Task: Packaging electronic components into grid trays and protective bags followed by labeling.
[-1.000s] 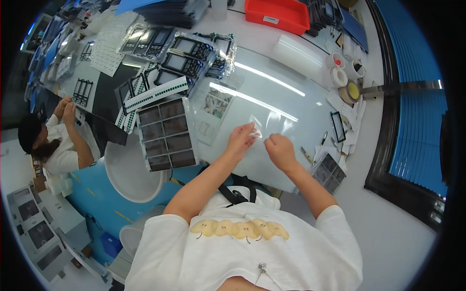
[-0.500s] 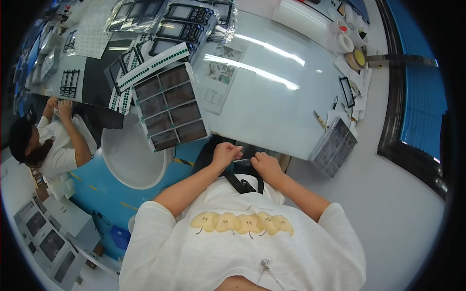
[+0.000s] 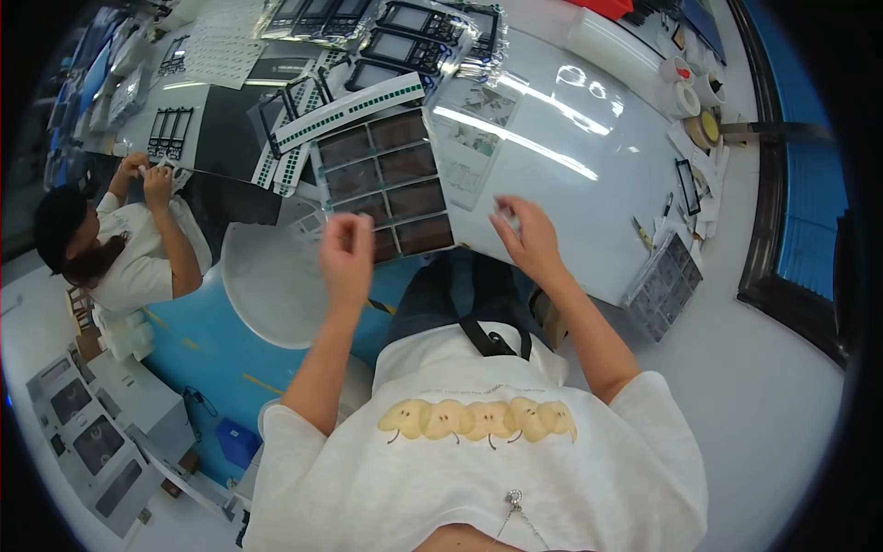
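Observation:
My left hand [image 3: 345,247] is raised over the near edge of the white table [image 3: 570,156], its fingertips pinched together with nothing visible between them. It hovers beside a tray of dark rectangular compartments [image 3: 386,179]. My right hand [image 3: 526,235] is held up a hand's width to the right, over the bare table top. Its fingers are slightly spread, and a pale speck at the fingertips is too small to identify. The two hands are apart and touch nothing on the table.
A green-and-white strip [image 3: 349,110] and clear bags of black frames [image 3: 414,37] lie behind the tray. A grey compartment box [image 3: 662,285] sits at the table's right edge, tape rolls [image 3: 685,92] beyond. A seated person [image 3: 110,239] works at left, with a round white stool [image 3: 271,276] between us.
My hands left a clear bag on the table, dropped to my lap at the table's edge, then rose and moved apart. The view has tilted toward the tray.

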Motion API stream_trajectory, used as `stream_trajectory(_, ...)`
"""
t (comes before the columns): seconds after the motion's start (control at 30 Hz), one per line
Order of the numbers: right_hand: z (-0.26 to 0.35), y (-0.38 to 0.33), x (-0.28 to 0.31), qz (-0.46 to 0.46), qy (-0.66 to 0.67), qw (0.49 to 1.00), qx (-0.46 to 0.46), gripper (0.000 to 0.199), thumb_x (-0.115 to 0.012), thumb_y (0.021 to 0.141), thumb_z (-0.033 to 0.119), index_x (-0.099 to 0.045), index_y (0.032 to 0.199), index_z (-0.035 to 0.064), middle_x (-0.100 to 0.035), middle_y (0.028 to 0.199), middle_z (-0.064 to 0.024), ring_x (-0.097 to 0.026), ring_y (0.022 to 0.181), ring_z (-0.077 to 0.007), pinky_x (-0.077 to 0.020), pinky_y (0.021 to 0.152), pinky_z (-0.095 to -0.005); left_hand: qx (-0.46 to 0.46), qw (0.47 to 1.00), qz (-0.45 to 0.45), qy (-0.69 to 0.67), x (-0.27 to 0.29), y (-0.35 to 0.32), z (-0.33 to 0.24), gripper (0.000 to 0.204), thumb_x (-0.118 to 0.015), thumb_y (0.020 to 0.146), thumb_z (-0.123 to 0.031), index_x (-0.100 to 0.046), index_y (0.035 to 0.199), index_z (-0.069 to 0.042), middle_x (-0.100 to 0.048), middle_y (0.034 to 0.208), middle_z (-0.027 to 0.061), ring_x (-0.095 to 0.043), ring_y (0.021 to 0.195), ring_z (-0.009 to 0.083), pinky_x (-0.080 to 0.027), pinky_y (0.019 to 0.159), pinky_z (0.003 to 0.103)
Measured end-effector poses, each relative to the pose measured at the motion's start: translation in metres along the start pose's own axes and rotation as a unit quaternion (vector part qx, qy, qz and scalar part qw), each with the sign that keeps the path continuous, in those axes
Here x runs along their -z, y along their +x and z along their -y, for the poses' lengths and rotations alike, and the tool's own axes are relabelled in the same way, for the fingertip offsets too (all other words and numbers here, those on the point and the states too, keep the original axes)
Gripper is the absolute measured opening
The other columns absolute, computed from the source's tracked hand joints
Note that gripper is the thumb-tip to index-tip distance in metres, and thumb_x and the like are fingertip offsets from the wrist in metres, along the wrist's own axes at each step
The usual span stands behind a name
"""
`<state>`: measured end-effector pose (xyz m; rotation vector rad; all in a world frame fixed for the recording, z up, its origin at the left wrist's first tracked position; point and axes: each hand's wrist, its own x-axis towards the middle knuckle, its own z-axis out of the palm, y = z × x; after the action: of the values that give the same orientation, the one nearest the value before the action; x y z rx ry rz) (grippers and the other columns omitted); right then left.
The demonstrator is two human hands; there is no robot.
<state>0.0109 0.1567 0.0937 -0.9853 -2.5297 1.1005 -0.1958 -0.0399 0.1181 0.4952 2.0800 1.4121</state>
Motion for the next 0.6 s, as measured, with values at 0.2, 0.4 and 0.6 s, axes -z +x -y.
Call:
stream_trajectory(0.2, 0.007, 0.071, -0.111, 0.031, 0.372, 0.923, -0.093, 0.074, -0.065, 0.086, 0.034, -0.032, 0.139, -0.0056, -0.042, 0.137, -0.0238, -0.040, 0.128, -0.0318, -0.0299, 0.107, -0.0364, 0.076, 0.994, -0.070, 0.028, 0.018, 0.074, 0.077, 0.058, -0.063, 0.086, -0.047, -0.049, 0.115, 0.002, -0.057, 0.112, 0.0176, -0.054, 0.106, 0.0273, -0.041, 0.090, 0.036)
stream_trajectory(0.4, 0.038, 0.061, -0.097, 0.033, 0.421, 0.903, -0.076, 0.082, -0.065, 0.086, 0.032, -0.021, 0.145, -0.0038, -0.036, 0.142, -0.0204, -0.035, 0.131, -0.0274, -0.0258, 0.109, -0.0348, 0.113, 0.991, -0.072, -0.005, 0.014, 0.063, 0.043, 0.065, -0.065, 0.084, -0.048, -0.050, 0.118, 0.006, -0.056, 0.118, 0.0201, -0.054, 0.109, 0.0284, -0.042, 0.092, 0.038)
stream_trajectory(0.6, 0.040, 0.022, -0.020, -0.013, 0.371, 0.925, -0.083, 0.079, -0.066, 0.086, 0.028, -0.022, 0.145, -0.0023, -0.038, 0.141, -0.0172, -0.035, 0.131, -0.0253, -0.0256, 0.109, -0.0349, 0.014, 0.990, -0.098, 0.101, -0.018, 0.028, -0.014, 0.062, -0.071, 0.082, -0.041, -0.050, 0.119, 0.004, -0.061, 0.112, 0.0185, -0.060, 0.100, 0.0284, -0.045, 0.088, 0.037)
